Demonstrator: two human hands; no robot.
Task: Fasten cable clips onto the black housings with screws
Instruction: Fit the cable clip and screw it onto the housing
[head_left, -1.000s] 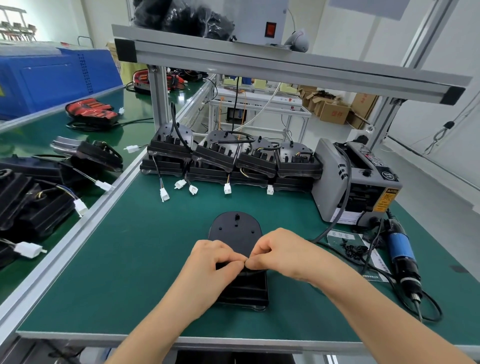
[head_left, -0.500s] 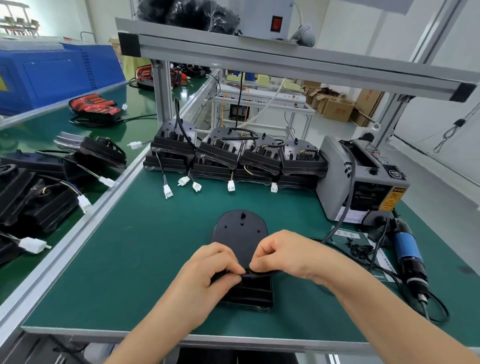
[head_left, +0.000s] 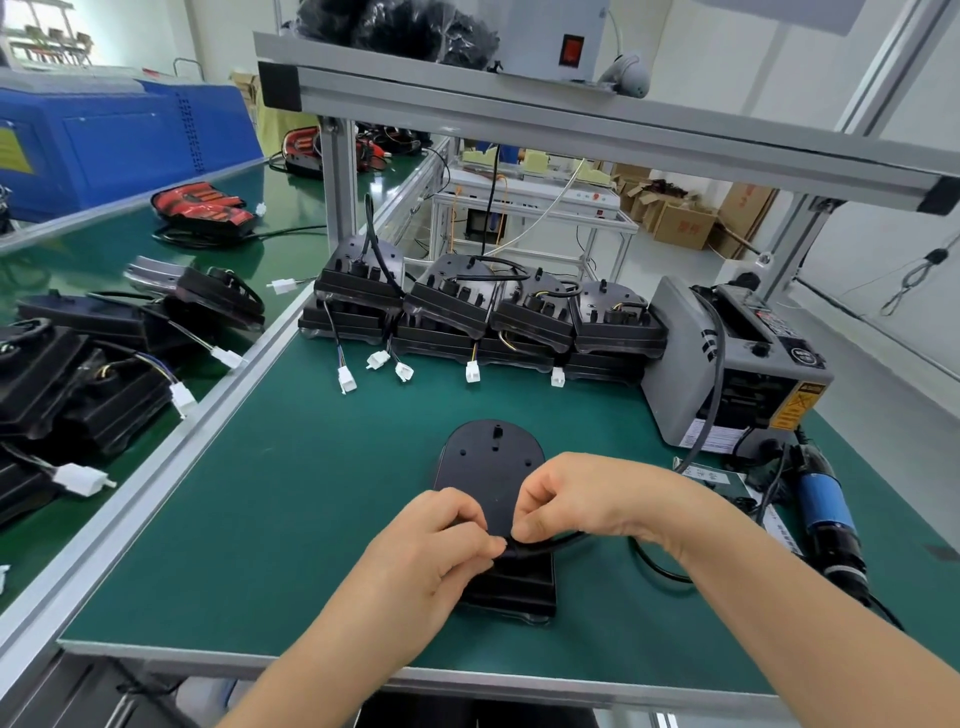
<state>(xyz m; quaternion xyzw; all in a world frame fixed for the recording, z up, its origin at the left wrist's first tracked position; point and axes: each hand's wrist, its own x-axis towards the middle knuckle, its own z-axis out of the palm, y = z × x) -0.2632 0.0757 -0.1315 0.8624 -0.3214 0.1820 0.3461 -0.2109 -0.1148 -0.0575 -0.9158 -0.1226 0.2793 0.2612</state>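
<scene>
Head camera: right hand (head_left: 582, 493) pinches a thin black cable (head_left: 558, 544) above the flat round-ended black plastic housing (head_left: 488, 457) on the green mat (head_left: 311, 519); left hand (head_left: 431, 551) apparently pinches its end.

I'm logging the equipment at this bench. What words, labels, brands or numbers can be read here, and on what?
Nothing here reads clearly.
Yellow warning label on the grey machine: print blurred.
White label low on its front: too small.
Red marks on the cardboard boxes: blurred.
Printed sheet on the green mat: too small.
</scene>
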